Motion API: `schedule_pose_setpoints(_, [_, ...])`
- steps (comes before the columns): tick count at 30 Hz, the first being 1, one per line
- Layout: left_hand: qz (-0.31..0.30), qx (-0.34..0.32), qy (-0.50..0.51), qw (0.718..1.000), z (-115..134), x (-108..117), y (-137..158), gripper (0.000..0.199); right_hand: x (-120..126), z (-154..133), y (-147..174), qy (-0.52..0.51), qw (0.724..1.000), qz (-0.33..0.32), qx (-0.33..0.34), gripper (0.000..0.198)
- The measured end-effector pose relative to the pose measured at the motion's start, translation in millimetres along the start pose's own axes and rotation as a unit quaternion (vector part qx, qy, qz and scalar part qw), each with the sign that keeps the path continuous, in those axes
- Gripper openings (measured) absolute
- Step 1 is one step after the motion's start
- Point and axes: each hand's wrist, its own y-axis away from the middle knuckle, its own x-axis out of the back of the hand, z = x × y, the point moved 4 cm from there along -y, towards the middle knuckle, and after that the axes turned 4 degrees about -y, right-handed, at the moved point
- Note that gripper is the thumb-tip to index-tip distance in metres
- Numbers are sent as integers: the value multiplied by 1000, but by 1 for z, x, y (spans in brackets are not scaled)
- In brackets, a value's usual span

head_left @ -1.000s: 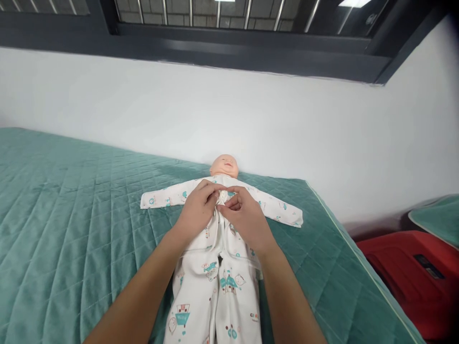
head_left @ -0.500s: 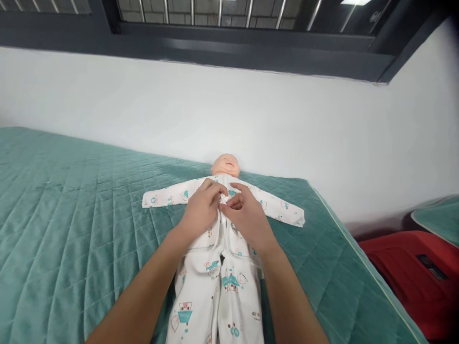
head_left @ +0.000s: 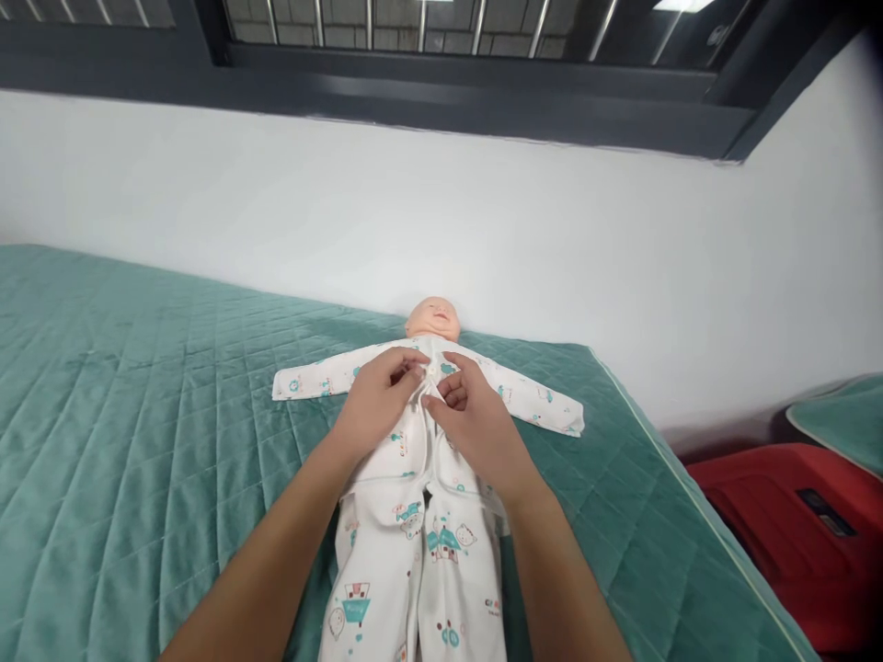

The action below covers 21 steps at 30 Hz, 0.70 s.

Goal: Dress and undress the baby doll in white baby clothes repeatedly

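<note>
A white wall runs behind a green quilted bed cover, with a dark window frame above and metal bars beyond it. To the right, beyond the cover's piped edge, sits a red plastic object, with a piece of green fabric at its top.

A doll lies face up on the cover, its head near the wall. Its white printed shirt has both sleeves spread wide, and the shirt's hem overlaps the matching white trousers, which reach toward the viewer.

Both hands are over the chest. The right hand is loose, thumb and forefinger parted, thumb tip at the shirt's front opening. The left hand has its fingertips against the opposite edge; whether they pinch the cloth cannot be told. Between the hands shows a small pale button.
</note>
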Motion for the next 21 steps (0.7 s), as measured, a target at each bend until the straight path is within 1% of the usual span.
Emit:
schedule_pose_setpoints(2, [-55,11,10,998,2,4,1,18,2,-6,5,42,999,7,12,48])
schedule_pose_setpoints(5, [-123,-3,-11,992,6,10,4,17,6,-15,13,163,986,21,8,14])
schedule_pose_setpoints(6, [-138,-9,-19,990,6,11,5,17,7,-19,15,205,979,20,0,11])
schedule_pose_setpoints(9, [-179,-28,-34,983,9,13,8,15,11,-27,23,279,960,1,-22,25])
schedule_pose_setpoints(10, [-192,-32,-37,980,10,13,9,15,12,-30,25,288,957,-1,-16,26])
schedule_pose_setpoints(12, [-202,-40,-41,978,13,13,11,13,15,-38,28,302,953,10,27,23])
schedule_pose_setpoints(14, [-199,-47,-45,978,14,15,12,11,17,-45,30,310,947,35,81,20])
schedule_pose_setpoints(15, [-198,-47,-43,978,15,15,12,11,18,-46,31,309,946,45,90,20])
schedule_pose_setpoints(16, [-200,-44,-38,978,15,16,12,11,18,-45,31,302,949,45,84,22])
schedule_pose_setpoints(17, [-205,-37,-30,978,14,16,12,12,18,-43,30,284,956,34,63,26])
schedule_pose_setpoints(19, [-212,-22,-9,977,13,17,12,13,16,-36,26,214,977,-12,10,32])
schedule_pose_setpoints(21, [-220,-10,21,975,12,17,12,14,15,-29,23,124,990,-59,-26,36])
